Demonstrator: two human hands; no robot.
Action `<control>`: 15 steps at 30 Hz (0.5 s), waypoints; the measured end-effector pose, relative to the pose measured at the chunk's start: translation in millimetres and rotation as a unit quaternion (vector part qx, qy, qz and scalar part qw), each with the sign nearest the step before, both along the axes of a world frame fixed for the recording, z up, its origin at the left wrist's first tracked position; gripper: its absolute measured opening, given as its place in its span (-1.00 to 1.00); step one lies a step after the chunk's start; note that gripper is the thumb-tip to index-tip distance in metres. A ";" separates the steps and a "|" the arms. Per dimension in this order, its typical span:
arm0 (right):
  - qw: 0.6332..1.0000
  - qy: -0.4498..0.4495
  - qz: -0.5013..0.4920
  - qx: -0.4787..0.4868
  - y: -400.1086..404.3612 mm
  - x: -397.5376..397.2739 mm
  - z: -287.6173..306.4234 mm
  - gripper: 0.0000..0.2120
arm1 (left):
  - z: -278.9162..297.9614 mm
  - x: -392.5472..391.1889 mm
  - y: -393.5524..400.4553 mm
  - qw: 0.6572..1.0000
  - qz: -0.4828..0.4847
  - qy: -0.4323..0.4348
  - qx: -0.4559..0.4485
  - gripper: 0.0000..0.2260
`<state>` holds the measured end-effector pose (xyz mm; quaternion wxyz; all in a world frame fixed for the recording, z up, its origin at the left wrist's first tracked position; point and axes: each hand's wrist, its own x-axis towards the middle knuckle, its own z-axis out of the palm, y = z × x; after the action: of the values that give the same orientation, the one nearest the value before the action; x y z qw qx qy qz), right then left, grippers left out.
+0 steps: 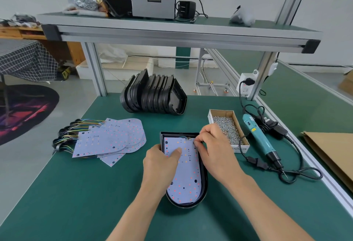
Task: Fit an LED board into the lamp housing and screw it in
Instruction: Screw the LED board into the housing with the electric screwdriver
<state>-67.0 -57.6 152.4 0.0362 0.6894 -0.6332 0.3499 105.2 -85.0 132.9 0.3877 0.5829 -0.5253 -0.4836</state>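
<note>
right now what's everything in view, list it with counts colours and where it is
lamp housing: one, black, on the green mat in front of the person
LED board: one, white with red dots, lying in the housing
spare LED boards: a fanned pile, white, coloured wires, left on the mat
empty housings: a nested row, black, back of the mat
screw box: one, cardboard, full of silver screws, right of the housing
electric screwdriver: one, teal, corded, right of the box
power strip: one, white, on the right post
shelf: one, holds a grey machine, a tablet, a bag of screws
left hand: presses the board
right hand: pinches at the board's top right edge
</note>
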 end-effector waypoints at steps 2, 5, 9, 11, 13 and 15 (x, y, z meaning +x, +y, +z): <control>1.000 -0.002 0.003 0.002 0.4 0.9 1.3 -0.92 | 0.7 0.5 0.4 1.000 0.002 -0.001 -0.001 -0.83; 1.000 0.000 0.006 0.005 0.8 2.0 2.3 -0.91 | 1.7 1.7 1.0 1.000 0.007 0.000 -0.002 -0.83; 1.000 0.002 0.002 0.006 -0.5 1.4 1.2 -0.91 | 2.3 2.4 1.6 1.000 0.013 -0.008 -0.003 -0.83; 1.000 0.006 -0.006 -0.006 -0.2 2.5 -0.3 -0.91 | 2.5 2.8 1.9 1.000 0.012 -0.009 -0.004 -0.83; 0.999 0.018 -0.018 -0.020 1.1 4.9 -1.9 -0.91 | 2.9 2.9 2.2 1.000 0.009 -0.010 -0.004 -0.84; 0.999 0.032 -0.024 -0.029 1.6 7.1 -3.4 -0.90 | 3.0 2.8 2.5 1.000 0.006 -0.014 -0.002 -0.84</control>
<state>-59.9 -56.0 149.0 0.0851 0.6839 -0.6374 0.3447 108.0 -82.5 135.9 0.3843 0.5918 -0.5283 -0.4723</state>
